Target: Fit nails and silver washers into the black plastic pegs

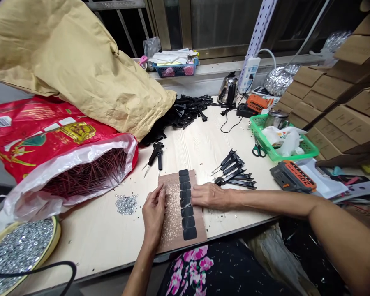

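Note:
A brown sheet (172, 222) with a pale speckled area lies in front of me, and a column of several black rounded squares (187, 211) runs down it. My left hand (154, 211) rests at the sheet's left edge, fingers curled in and closed; whatever they pinch is hidden. From the right, my right hand (208, 195) reaches over the squares with its fingertips pressed together beside a middle one. A small pale sliver shows at those fingertips, too small to name. Right of the sheet, several black plastic pieces with thin metal rods (232, 168) lie fanned out.
Left stand a red bag (64, 135) of thin reddish-brown rods and a bowl (57, 234) of shiny metal bits. A small heap of similar bits (126, 204) lies nearby. Black parts (188, 109) are piled behind. Rightward are a green basket (283, 156), scissors (259, 151) and a battery pack (292, 176).

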The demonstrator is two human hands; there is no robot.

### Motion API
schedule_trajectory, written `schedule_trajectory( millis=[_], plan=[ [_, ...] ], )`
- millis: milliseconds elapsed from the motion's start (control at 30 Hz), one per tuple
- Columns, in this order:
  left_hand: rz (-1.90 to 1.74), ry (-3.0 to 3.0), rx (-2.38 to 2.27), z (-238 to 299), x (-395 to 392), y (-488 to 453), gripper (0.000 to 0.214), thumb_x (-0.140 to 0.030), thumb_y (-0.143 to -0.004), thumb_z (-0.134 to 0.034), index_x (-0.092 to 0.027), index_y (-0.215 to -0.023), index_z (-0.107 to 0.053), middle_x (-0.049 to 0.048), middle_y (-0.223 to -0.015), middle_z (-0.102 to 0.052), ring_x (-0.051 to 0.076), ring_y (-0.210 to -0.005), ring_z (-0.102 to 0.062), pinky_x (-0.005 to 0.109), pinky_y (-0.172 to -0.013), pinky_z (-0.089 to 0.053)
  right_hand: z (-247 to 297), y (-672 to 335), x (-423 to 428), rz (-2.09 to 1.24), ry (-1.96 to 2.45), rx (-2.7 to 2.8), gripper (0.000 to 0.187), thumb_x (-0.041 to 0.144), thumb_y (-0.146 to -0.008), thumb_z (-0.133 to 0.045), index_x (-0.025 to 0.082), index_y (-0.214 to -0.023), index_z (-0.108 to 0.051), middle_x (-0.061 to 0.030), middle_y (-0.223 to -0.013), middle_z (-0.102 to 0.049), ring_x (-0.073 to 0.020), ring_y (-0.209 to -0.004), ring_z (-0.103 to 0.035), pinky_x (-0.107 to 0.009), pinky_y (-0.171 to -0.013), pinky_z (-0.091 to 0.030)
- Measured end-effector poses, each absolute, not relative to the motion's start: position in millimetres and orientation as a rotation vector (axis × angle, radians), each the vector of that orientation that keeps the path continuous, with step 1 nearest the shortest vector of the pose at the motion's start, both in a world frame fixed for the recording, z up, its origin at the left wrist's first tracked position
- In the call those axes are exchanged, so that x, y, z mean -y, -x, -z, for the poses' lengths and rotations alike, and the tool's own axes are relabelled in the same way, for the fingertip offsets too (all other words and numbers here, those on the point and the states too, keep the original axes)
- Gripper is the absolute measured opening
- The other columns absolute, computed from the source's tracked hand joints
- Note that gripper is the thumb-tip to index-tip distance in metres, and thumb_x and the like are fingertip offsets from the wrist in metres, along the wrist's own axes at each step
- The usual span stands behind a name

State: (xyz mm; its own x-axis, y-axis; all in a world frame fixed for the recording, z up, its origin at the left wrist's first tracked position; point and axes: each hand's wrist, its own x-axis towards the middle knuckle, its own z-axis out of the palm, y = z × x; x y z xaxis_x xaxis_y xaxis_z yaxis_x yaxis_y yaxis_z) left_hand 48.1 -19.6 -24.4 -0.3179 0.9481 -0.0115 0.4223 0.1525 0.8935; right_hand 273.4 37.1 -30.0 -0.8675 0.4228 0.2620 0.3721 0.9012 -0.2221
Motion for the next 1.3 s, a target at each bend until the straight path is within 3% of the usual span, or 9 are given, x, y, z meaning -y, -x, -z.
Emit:
schedule_trajectory(
  millis=[133,333,467,600,700,867,1033,1167,1300],
  plan=[
    [-1.116,-1.491,-1.865,30.9,19.2,-47.4,0.041,-0.046,-0.086,-0.050,-0.020,-0.114,-0.064,0.0072,-0.111,-0.064,0.022,-0.102,-0.059,0.034,-0.091,-0.044,24.4,-272.8,-38.0,-0.232,0.597,2.793,0.029,0.009,-0.097,-0.029,0.014,-0.083,-0.054,-0.0013,-0.075,-0.050,-0.0110,-0.068,-0.042,-0.021,-0.051,-0.031],
    [-1.125,-1.490,-1.871,32.2,19.4,-46.5,0.039,-0.043,-0.088,-0.049,-0.019,-0.115,-0.063,0.0073,-0.114,-0.064,0.022,-0.106,-0.059,0.034,-0.094,-0.042,24.4,-265.7,-37.9,-0.288,0.327,2.844,0.026,0.011,-0.096,-0.033,0.016,-0.078,-0.052,0.0003,-0.074,-0.049,-0.0101,-0.070,-0.042,-0.019,-0.049,-0.032],
    [-1.146,-1.472,-1.883,32.5,19.8,-47.2,0.038,-0.042,-0.088,-0.049,-0.019,-0.115,-0.063,0.0072,-0.116,-0.064,0.021,-0.109,-0.057,0.033,-0.096,-0.041,19.6,-266.8,-49.2,-0.294,0.744,2.743,0.026,0.013,-0.097,-0.030,0.014,-0.081,-0.051,-0.0004,-0.074,-0.047,-0.0100,-0.069,-0.042,-0.018,-0.051,-0.034],
    [-1.165,-1.448,-1.873,33.5,20.3,-47.8,0.039,-0.041,-0.089,-0.049,-0.019,-0.117,-0.063,0.0073,-0.117,-0.064,0.020,-0.110,-0.057,0.032,-0.097,-0.041,16.6,-268.3,-34.3,-0.271,0.353,2.892,0.024,0.014,-0.097,-0.032,0.015,-0.083,-0.052,-0.0017,-0.079,-0.050,-0.0115,-0.074,-0.043,-0.022,-0.052,-0.030],
    [-1.179,-1.455,-1.868,33.2,20.6,-48.6,0.038,-0.041,-0.089,-0.048,-0.019,-0.117,-0.062,0.0071,-0.117,-0.064,0.019,-0.110,-0.057,0.032,-0.098,-0.040,17.6,-265.2,-19.1,-0.296,0.358,2.885,0.021,0.019,-0.098,-0.038,0.016,-0.083,-0.053,-0.0028,-0.082,-0.053,-0.0129,-0.078,-0.044,-0.025,-0.054,-0.028],
    [-1.171,-1.463,-1.858,32.2,22.5,-48.1,0.037,-0.041,-0.089,-0.049,-0.019,-0.116,-0.063,0.0068,-0.115,-0.064,0.020,-0.109,-0.057,0.032,-0.097,-0.041,21.1,-267.3,-20.6,-0.334,0.487,2.805,0.025,0.023,-0.098,-0.038,0.016,-0.081,-0.055,-0.0022,-0.080,-0.055,-0.0125,-0.076,-0.046,-0.025,-0.056,-0.028],
    [-1.203,-1.382,-1.823,34.0,25.3,-44.3,0.037,-0.042,-0.088,-0.049,-0.020,-0.115,-0.063,0.0064,-0.113,-0.064,0.020,-0.106,-0.058,0.032,-0.093,-0.042,7.4,-313.9,-35.5,-0.358,0.906,2.813,0.029,0.031,-0.097,-0.042,0.015,-0.081,-0.060,-0.0026,-0.078,-0.057,-0.0119,-0.069,-0.046,-0.024,-0.056,-0.026],
    [-1.198,-1.325,-1.783,34.4,24.8,-45.9,0.037,-0.042,-0.088,-0.049,-0.021,-0.114,-0.063,0.0061,-0.107,-0.064,0.019,-0.097,-0.061,0.031,-0.085,-0.046,-16.9,-324.4,-58.5,-0.155,1.007,2.882,0.033,0.044,-0.092,-0.049,0.018,-0.077,-0.063,-0.0027,-0.075,-0.059,-0.0143,-0.071,-0.046,-0.027,-0.061,-0.026],
    [-1.228,-1.276,-1.776,30.5,28.3,-45.7,0.037,-0.043,-0.088,-0.047,-0.021,-0.112,-0.064,0.0057,-0.101,-0.065,0.018,-0.086,-0.062,0.030,-0.075,-0.048,-23.8,-259.8,-98.5,0.119,0.811,2.814,0.027,0.034,-0.097,-0.042,0.019,-0.087,-0.063,-0.0038,-0.086,-0.062,-0.0161,-0.079,-0.045,-0.029,-0.067,-0.026]
  ],
)
